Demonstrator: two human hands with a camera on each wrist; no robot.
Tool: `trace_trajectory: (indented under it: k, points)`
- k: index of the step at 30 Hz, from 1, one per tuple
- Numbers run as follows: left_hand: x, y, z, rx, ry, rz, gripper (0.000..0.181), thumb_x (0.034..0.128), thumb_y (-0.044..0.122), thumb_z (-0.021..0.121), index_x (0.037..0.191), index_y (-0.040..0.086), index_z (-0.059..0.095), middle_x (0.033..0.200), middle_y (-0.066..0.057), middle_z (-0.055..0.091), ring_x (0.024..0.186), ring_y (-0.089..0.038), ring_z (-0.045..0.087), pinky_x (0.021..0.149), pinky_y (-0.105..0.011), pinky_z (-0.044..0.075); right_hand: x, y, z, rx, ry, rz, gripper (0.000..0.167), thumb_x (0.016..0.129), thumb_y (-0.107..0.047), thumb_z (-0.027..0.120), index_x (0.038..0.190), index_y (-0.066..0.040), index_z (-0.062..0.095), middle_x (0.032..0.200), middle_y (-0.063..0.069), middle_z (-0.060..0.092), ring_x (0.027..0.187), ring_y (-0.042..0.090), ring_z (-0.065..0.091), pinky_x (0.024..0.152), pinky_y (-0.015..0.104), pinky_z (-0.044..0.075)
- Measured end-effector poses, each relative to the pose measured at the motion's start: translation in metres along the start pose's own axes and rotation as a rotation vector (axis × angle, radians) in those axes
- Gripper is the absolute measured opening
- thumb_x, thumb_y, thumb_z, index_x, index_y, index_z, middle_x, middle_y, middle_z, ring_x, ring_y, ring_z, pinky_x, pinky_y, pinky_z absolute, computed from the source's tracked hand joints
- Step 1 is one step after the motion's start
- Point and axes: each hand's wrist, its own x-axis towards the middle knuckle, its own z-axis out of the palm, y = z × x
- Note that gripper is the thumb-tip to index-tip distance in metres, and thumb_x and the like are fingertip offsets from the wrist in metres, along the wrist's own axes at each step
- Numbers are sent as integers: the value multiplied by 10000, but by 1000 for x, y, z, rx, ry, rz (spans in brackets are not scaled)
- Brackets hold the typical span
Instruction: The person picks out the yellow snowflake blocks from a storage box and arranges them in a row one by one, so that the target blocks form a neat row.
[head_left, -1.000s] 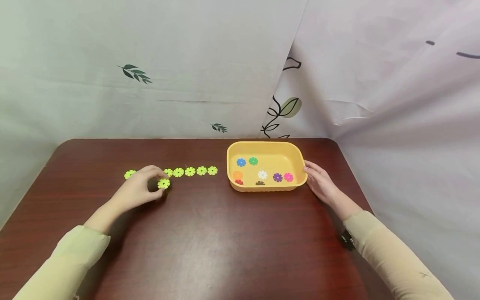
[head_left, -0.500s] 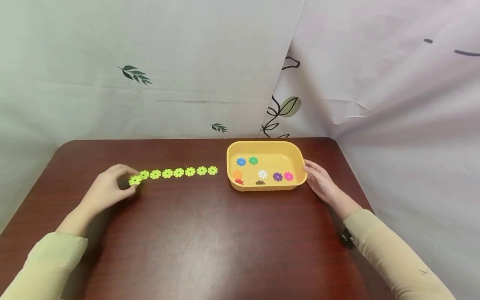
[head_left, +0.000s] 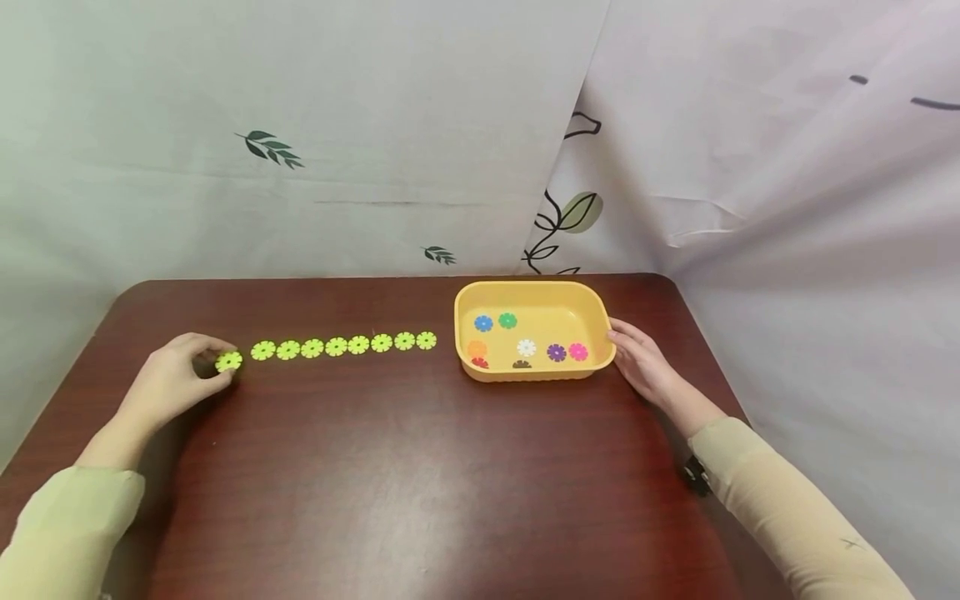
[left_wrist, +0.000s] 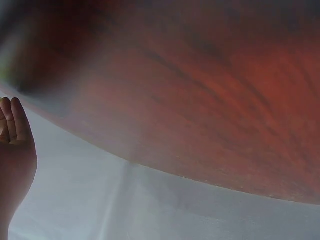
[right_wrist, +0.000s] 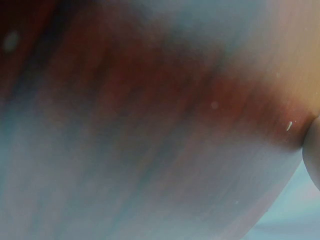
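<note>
In the head view my left hand [head_left: 168, 379] pinches a yellow-green snowflake disc [head_left: 228, 361] between thumb and fingertips, low over the table's left side. Just right of it runs a row of several matching snowflake discs [head_left: 312, 348], lying flat. My right hand [head_left: 643, 367] touches the right side of a yellow plastic basin [head_left: 534, 376] with fairly straight fingers. Inside the basin lie blue [head_left: 483, 323], green [head_left: 507, 321], white [head_left: 527, 347], purple [head_left: 557, 352] and pink snowflake discs [head_left: 578, 352], among others partly hidden by the near wall. The left wrist view catches only part of a hand [left_wrist: 15, 135].
The dark reddish-brown table [head_left: 420, 467] has rounded far corners. Pale cloth with leaf prints [head_left: 270, 148] hangs behind it and along the right side. Both wrist views are mostly blurred tabletop.
My left hand has moved leftward along the row, carrying the pinched snowflake disc past the row's left end. The discs it covered now show. My right hand and the basin have stayed put.
</note>
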Motion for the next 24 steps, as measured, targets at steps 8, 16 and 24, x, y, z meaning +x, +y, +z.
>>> trace_trajectory:
  k: [8,16,24]
  points:
    - [11,-11,2,-1,-41,-21,260,829,110,843,1068,28,781,1041,-193,721,828,268,372,697,-122,396,1,0,0,-7,9,11,408,1126,-72,420,1516,30,363,1234,-122,703,1163,-19,657,1029,117,504]
    - [20,-14,6,6,-40,-24,253,851,111,841,1080,18,788,1036,-213,719,811,252,362,685,-119,380,1,-1,-1,4,7,9,294,1129,-67,416,1417,-65,479,1228,-118,717,1164,-14,661,1031,125,508]
    - [20,-16,6,-10,-39,-20,266,853,109,849,1094,17,785,1041,-214,714,821,249,358,694,-113,377,1,0,-1,-13,16,7,366,1126,-77,426,1485,-2,417,1236,-125,707,1177,-15,652,1036,122,502]
